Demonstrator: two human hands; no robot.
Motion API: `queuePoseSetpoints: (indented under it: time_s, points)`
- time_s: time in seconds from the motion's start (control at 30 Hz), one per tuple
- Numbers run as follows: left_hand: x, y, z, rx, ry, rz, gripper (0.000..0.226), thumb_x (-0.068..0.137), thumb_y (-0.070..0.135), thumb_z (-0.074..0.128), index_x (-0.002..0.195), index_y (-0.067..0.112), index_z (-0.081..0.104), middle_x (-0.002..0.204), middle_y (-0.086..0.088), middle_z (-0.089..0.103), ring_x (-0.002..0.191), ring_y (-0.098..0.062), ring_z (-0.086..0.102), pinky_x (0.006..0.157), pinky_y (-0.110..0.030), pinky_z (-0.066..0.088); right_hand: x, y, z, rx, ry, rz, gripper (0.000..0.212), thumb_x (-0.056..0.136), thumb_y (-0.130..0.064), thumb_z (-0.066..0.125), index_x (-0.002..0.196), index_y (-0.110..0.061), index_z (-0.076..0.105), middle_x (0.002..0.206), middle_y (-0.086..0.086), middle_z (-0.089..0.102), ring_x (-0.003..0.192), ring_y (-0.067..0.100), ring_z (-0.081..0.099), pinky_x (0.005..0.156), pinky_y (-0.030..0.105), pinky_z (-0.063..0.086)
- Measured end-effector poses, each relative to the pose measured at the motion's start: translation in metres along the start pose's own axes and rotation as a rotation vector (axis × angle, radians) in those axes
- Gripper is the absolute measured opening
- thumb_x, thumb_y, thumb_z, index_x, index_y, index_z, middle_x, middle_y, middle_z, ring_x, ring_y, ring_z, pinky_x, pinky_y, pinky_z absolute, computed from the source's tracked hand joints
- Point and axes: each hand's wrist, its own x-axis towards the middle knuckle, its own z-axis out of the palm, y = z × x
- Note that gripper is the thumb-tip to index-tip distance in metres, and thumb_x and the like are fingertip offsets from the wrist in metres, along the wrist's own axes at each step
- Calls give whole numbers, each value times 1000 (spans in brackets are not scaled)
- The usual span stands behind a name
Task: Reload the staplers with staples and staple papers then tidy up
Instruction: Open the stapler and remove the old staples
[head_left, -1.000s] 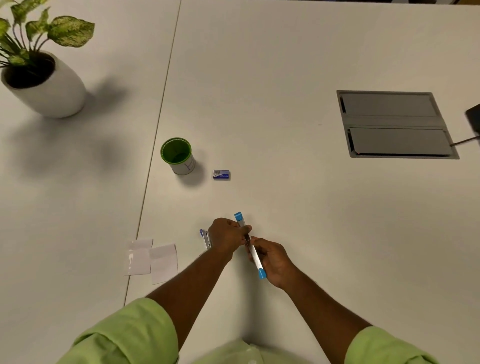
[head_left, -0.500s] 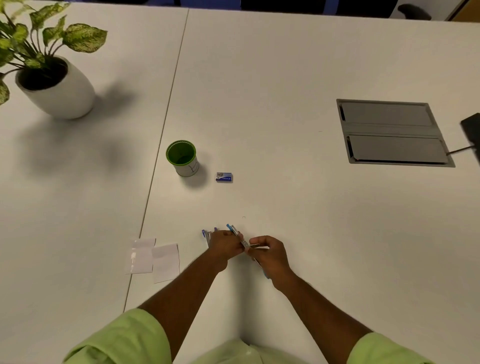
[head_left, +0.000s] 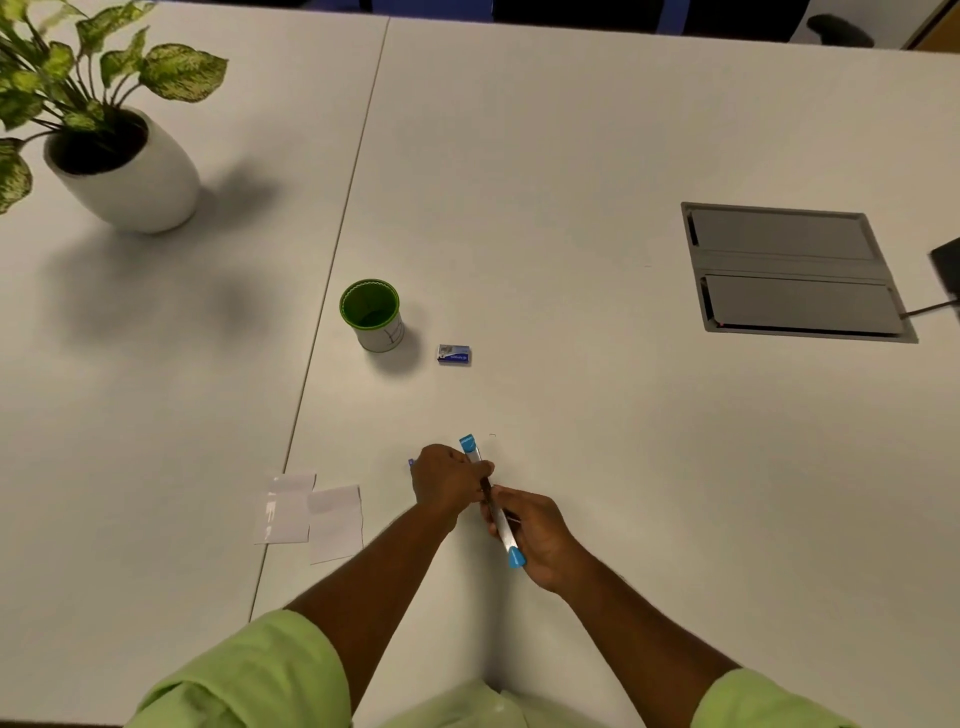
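cup (head_left: 371, 315) frame centre, staple box (head_left: 454, 354) just right; papers (head_left: 311, 514) lower left; plant pot (head_left: 130, 176) upper left.

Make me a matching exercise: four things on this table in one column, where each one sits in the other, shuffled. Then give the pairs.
Things:
1. stapler
2. staple box
3. green cup
4. paper slips

Places:
A. lying across the table seam, left of the left hand
B. standing just right of the seam, beyond the hands
C. gripped by both hands, the right hand at its near end
D. lying right of the cup

Pairs: 1-C, 2-D, 3-B, 4-A
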Motion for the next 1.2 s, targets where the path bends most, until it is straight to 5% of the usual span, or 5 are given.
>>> queuePoseSetpoints:
  time_s: [0.3, 0.47, 0.77, 1.0, 1.2]
  points:
    - [2, 0, 3, -76, -49, -79, 28, 77, 19, 83, 89, -4, 73, 88, -22, 75, 86, -35, 74, 86, -47, 59, 3, -6, 1, -73, 6, -26, 19, 93, -12, 67, 109, -3, 72, 85, 14, 72, 68, 19, 67, 59, 27, 56]
    - [2, 0, 3, -122, -59, -110, 33, 78, 25, 83, 95, -2, 71, 81, -16, 73, 73, -28, 72, 81, -42, 62, 4, -10, 0, -99, -17, -45, 20, 95, -11, 64, 113, -5, 71, 89, 15, 71, 71, 19, 65, 57, 26, 53]
    - [7, -6, 7, -149, -84, -109, 23, 83, 32, 79, 83, 12, 67, 85, -11, 72, 78, -25, 70, 85, -43, 61, 8, -11, -6, -20, -92, -28, 22, 96, -12, 63, 115, -5, 71, 98, 15, 72, 73, 20, 66, 55, 25, 53]
    - [10, -10, 8, -223, -157, -136, 5, 87, 7, 71, 87, 3, 69, 95, -24, 73, 89, -37, 73, 88, -47, 59, 5, -8, -7, -355, 45, -188, 18, 86, -12, 76, 104, -14, 74, 98, 8, 76, 77, 18, 73, 63, 29, 59]
    - [15, -15, 11, -331, -231, -130, 12, 91, -3, 63, 86, 7, 68, 83, -12, 67, 73, -21, 66, 65, -26, 61, 8, -11, -12, -634, 153, -375, 19, 77, -11, 85, 94, -17, 78, 89, -2, 77, 82, 17, 74, 77, 27, 60]
